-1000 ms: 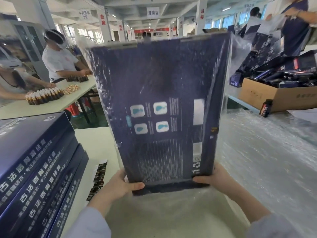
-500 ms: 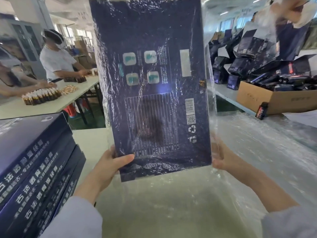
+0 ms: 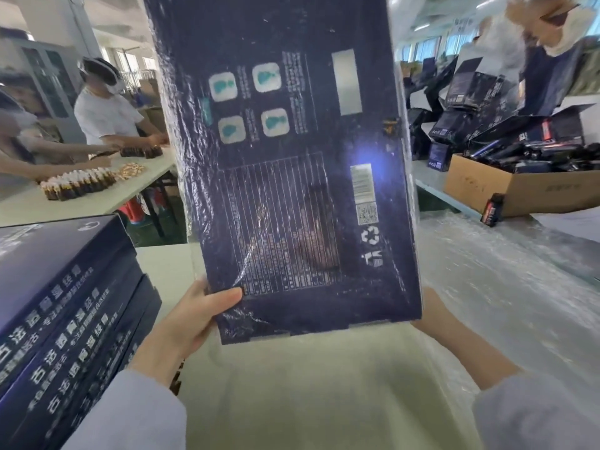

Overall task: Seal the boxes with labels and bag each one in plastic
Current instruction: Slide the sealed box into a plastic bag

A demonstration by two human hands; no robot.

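- Box (image 3: 292, 157), dark blue, stands upright in the air in front of me. Its printed face is toward me and its top edge runs out of view.
- Clear plastic bag (image 3: 183, 190) covers it, the film crinkling past both long edges.
- The bottom edge hangs above the pale table (image 3: 292, 401), with bare surface below it.
- My left hand (image 3: 194, 316) grips the lower left corner, thumb (image 3: 227, 295) flat on the front and fingers behind.
- My right hand (image 3: 431, 316) is at the lower right corner, mostly hidden behind the box, so I cannot tell how its fingers lie.
- A stack of boxes (image 3: 65, 303) stands just beside my left forearm.
- Crinkled plastic sheeting (image 3: 503, 303) covers the table on my right, and a cardboard carton (image 3: 519, 193) sits beyond it.
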